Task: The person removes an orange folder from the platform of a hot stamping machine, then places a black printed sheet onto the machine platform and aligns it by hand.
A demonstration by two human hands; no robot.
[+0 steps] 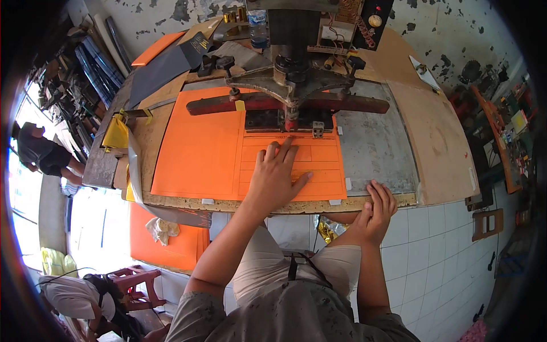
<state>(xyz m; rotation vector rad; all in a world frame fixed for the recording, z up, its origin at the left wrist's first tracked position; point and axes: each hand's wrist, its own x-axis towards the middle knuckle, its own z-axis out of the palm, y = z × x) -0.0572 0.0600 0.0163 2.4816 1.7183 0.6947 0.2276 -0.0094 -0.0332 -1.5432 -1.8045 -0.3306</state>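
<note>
An orange folder or large card sheet lies on the press bed, its right half marked with thin dark lines. My left hand rests on that right half with fingers spread, the fingertips just in front of the press head. Part of the lined area is hidden under my palm. My right hand lies at the front edge of the table, right of the sheet, fingers loosely bent and holding nothing visible. Small white stops sit along the sheet's right and front edges.
A red crossbar spans the press above the sheet. Yellow foil hangs at the left. Below are more orange sheets with a crumpled cloth. A water bottle stands behind. Two other people are at the left.
</note>
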